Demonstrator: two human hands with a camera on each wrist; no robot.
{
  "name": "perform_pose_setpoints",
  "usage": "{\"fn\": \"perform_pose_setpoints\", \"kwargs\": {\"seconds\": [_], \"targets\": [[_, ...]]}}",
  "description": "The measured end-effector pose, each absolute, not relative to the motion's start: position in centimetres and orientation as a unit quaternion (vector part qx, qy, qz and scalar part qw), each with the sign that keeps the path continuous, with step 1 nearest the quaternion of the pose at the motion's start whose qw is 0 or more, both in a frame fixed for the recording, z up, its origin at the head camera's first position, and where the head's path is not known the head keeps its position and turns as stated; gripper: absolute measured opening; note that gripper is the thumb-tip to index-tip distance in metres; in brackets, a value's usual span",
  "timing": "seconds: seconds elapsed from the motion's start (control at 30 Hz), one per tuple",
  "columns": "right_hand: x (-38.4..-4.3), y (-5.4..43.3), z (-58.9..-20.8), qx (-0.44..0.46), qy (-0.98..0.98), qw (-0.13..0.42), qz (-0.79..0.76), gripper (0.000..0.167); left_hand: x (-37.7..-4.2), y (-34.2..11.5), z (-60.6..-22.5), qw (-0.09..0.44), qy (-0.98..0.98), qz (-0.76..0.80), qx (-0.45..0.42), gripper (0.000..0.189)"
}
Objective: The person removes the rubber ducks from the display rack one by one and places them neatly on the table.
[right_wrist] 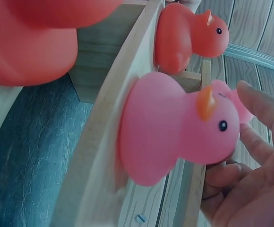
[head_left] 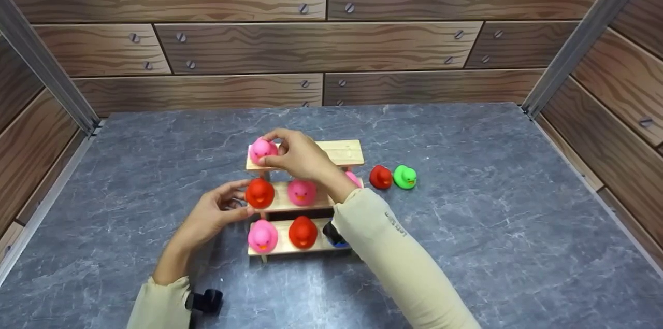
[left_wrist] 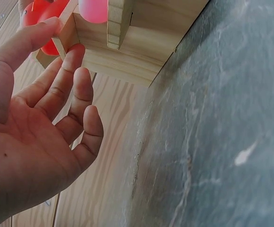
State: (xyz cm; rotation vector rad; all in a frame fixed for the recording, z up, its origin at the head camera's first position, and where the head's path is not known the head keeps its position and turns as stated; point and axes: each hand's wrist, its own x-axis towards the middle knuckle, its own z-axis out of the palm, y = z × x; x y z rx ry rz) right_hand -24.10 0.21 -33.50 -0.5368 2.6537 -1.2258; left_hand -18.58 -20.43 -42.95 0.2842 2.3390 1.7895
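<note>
My right hand (head_left: 303, 159) pinches a pink rubber duck (head_left: 261, 149) between thumb and fingers at the left end of the wooden three-tier stand's top shelf (head_left: 339, 152). In the right wrist view that held duck (right_wrist: 244, 105) is mostly hidden behind another pink duck (right_wrist: 153, 130). My left hand (head_left: 207, 213) grips the left end of the middle shelf, beside a red duck (head_left: 260, 192); its thumb and a finger touch the wood (left_wrist: 68, 37) in the left wrist view. The middle shelf's right-hand pink duck (head_left: 352, 179) is partly covered by my right forearm.
On the bottom shelf stand a pink duck (head_left: 262, 236), a red duck (head_left: 303, 232) and a mostly hidden blue thing (head_left: 339, 241). A red duck (head_left: 380, 177) and a green duck (head_left: 405, 177) sit on the grey marbled table (head_left: 492, 204) right of the stand. Wood-patterned walls (head_left: 233, 49) surround the table.
</note>
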Motion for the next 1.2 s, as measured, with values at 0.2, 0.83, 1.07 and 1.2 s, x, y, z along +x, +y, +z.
{"fn": "perform_pose_setpoints", "kwargs": {"seconds": [0.2, 0.83, 1.07, 1.2], "targets": [[-24.0, 0.4, -33.5, -0.179, 0.887, 0.089, -0.417, 0.036, -18.6, -20.4, -42.9, 0.091, 0.79, 0.6, 0.088, 0.062], [-24.8, 2.7, -31.4, -0.201, 0.852, 0.075, -0.477, 0.036, -18.7, -20.4, -43.0, 0.089, 0.782, 0.61, 0.09, 0.062], [-25.2, 4.6, -30.7, -0.2, 0.846, 0.056, -0.492, 0.035, -18.6, -20.3, -42.9, 0.088, 0.785, 0.607, 0.085, 0.062], [-25.4, 5.7, -30.4, -0.202, 0.846, 0.045, -0.491, 0.037, -18.5, -20.4, -42.9, 0.088, 0.792, 0.599, 0.08, 0.062]]}}
